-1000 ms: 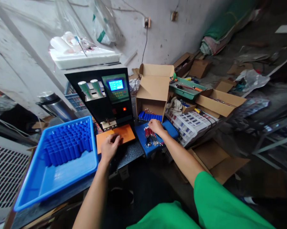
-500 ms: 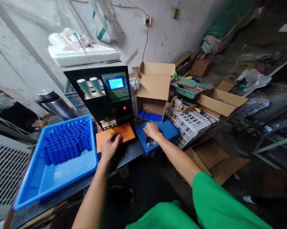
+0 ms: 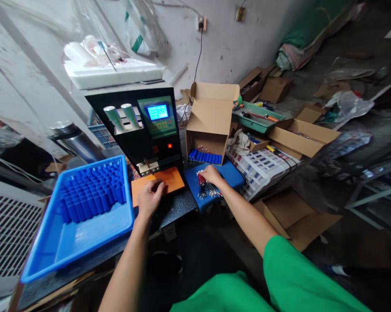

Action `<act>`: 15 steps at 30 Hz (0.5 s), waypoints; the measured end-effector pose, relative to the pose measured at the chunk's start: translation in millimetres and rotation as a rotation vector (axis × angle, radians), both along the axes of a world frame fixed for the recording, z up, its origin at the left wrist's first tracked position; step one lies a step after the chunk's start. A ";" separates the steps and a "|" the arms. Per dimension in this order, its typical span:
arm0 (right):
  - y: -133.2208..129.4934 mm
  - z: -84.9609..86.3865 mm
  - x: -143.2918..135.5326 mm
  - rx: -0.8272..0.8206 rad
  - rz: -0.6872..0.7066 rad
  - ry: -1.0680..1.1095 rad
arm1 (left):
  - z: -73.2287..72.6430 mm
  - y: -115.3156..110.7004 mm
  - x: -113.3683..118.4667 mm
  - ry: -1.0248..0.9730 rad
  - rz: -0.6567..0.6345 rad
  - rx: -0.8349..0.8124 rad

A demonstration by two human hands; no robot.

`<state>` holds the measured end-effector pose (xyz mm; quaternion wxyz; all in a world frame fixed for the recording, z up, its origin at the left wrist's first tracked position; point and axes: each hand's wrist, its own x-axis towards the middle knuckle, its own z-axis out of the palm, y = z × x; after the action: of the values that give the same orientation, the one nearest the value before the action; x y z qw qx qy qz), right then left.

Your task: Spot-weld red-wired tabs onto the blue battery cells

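Note:
My left hand (image 3: 150, 198) rests on the orange board (image 3: 174, 178) in front of a black machine (image 3: 133, 145). Its fingers are curled in, and whatever they may hold is hidden. Over on the blue pad (image 3: 229, 177), my right hand (image 3: 212, 174) has its fingertips pinched at the upper end of a bunch of thin red and black wire leads (image 3: 207, 190) with shiny metal ends. Just behind that hand, a row of blue cylindrical battery cells (image 3: 205, 157) with leads lies inside an open cardboard box (image 3: 210, 119).
Left of the board stands a blue plastic tray (image 3: 78, 240) with many blue battery cells (image 3: 94, 190). The machine has a lit screen (image 3: 158, 112). A steel jug (image 3: 75, 141) stands behind the tray. To the right are a green tool tray (image 3: 260, 117), a white basket (image 3: 253, 169) and cardboard boxes (image 3: 305, 136).
My right hand has shifted slightly up and to the right, and more of the red and black leads shows below it. My left hand has hardly moved.

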<state>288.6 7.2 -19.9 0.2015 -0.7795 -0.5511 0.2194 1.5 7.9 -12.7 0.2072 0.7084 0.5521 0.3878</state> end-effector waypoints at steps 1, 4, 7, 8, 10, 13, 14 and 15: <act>0.0 -1.1 2.3 0.007 0.011 0.009 | 0.3 0.0 0.1 0.004 0.000 0.000; 0.8 -4.3 7.3 0.034 0.039 0.011 | 2.2 -1.1 0.7 0.013 0.005 -0.001; 2.6 -5.7 8.0 0.106 0.035 -0.007 | 2.5 -1.6 0.5 0.012 0.007 0.001; 3.2 -5.4 7.2 0.131 0.029 -0.013 | 1.4 -0.8 0.0 0.012 0.005 0.003; 4.4 -3.3 3.9 0.153 0.034 -0.033 | -3.0 2.5 -1.4 0.011 -0.003 0.005; 5.3 3.3 -4.5 0.093 0.096 -0.088 | -10.7 7.9 -3.6 -0.008 -0.008 -0.019; 4.2 5.9 -8.2 0.064 0.119 -0.113 | -11.5 7.5 -4.3 -0.019 -0.006 -0.035; 2.0 8.0 -11.9 0.035 0.133 -0.140 | -10.9 5.0 -5.1 -0.030 -0.004 -0.052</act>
<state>276.6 9.2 -11.8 0.1611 -0.7509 -0.6181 0.1676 -3.6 12.9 -23.6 0.2347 0.6980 0.5573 0.3835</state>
